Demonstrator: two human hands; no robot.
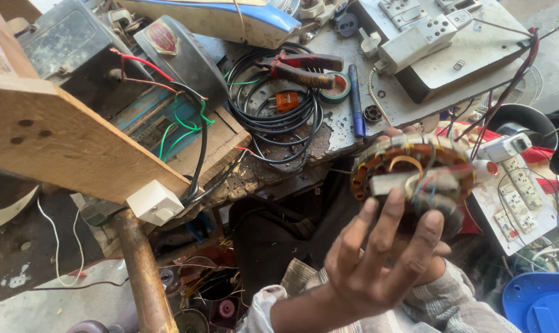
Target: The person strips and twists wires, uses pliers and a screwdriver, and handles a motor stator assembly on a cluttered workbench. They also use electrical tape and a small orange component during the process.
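Note:
A round motor stator (415, 169) with copper windings, a rusty lamination ring and loose thin wires is held up in front of the bench edge. My left hand (378, 259) reaches up from the bottom of the view, fingers spread, with the fingertips resting on the stator's front face. My right hand (395, 131) is mostly hidden behind the stator; only fingertips show over its top rim, gripping it. A checked sleeve (452, 302) lies below.
On the cluttered workbench (341, 132) lie a coil of black cable (273, 120), red-handled pliers (304, 68), a green tape roll (339, 86), a blue pen-like tool (355, 102) and white socket strips (415, 37). A wooden plank (57, 135) juts out at left. A white switchboard (520, 200) sits right.

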